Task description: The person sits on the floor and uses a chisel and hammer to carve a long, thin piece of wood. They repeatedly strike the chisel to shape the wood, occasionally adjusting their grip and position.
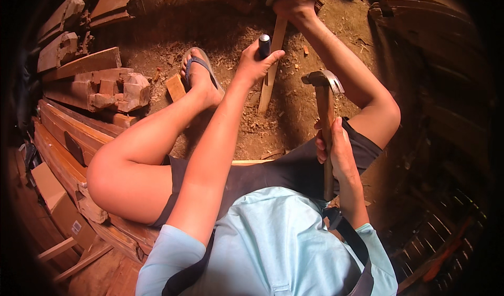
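My left hand (253, 67) is wrapped round the dark handle of a chisel (264, 48), whose metal-capped end points up. Its blade is hidden below the hand. Under and beside that hand lies a narrow wooden strip (268, 94) on the ground, its far end reaching my right foot (295, 6). In my right hand (340, 151) is a claw hammer (325, 107) with a wooden handle, held upright above my right thigh. The hammer's metal head is at the top, apart from the chisel.
Stacked carved timbers (79, 133) line the left side, with a cardboard box (65, 212) near them. My left foot in a flip-flop (202, 70) rests by a small wood block (175, 87). Wood chips litter the dirt floor (241, 133). More boards (420, 17) lie in shadow at the right.
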`<state>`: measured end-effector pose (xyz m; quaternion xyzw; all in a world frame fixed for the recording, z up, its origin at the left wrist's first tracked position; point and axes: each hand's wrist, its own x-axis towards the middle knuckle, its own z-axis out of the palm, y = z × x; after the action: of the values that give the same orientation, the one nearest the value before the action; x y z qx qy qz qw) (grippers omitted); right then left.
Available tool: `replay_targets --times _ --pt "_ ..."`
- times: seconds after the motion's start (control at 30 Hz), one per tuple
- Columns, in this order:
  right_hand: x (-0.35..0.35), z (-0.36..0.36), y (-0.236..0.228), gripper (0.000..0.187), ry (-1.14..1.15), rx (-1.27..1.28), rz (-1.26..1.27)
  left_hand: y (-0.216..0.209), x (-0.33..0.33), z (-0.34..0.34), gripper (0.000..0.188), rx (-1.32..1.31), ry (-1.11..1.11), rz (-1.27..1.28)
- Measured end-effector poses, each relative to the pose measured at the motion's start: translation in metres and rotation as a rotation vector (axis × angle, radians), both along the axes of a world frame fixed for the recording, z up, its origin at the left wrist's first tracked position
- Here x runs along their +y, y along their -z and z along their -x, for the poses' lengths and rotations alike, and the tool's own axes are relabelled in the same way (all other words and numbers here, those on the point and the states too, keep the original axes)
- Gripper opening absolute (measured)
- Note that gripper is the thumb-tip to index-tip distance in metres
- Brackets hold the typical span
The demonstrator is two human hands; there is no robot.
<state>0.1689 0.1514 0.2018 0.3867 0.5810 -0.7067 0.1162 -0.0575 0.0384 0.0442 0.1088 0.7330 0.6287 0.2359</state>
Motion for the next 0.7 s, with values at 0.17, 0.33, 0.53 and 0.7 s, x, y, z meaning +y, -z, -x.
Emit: replay_targets --times 0.17,0.33,0.53,0.7 --pt "0.006 -0.002 0.003 0.064 0.022 -0.015 0.012 0.012 0.009 -0.004 0.049 0.183 -0.029 0.161" --pt "0.016 0.0 0.011 0.065 0.015 -0.03 -0.011 0.002 0.012 -0.01 0.052 0.151 -0.141 0.301" --pt "0.023 0.007 0.014 0.062 0.026 -0.022 0.049 0.005 0.02 -0.012 0.045 0.135 -0.187 0.331" --pt "0.022 0.013 0.012 0.06 0.032 -0.006 0.065 0.006 0.021 -0.015 0.047 0.159 -0.218 0.348"
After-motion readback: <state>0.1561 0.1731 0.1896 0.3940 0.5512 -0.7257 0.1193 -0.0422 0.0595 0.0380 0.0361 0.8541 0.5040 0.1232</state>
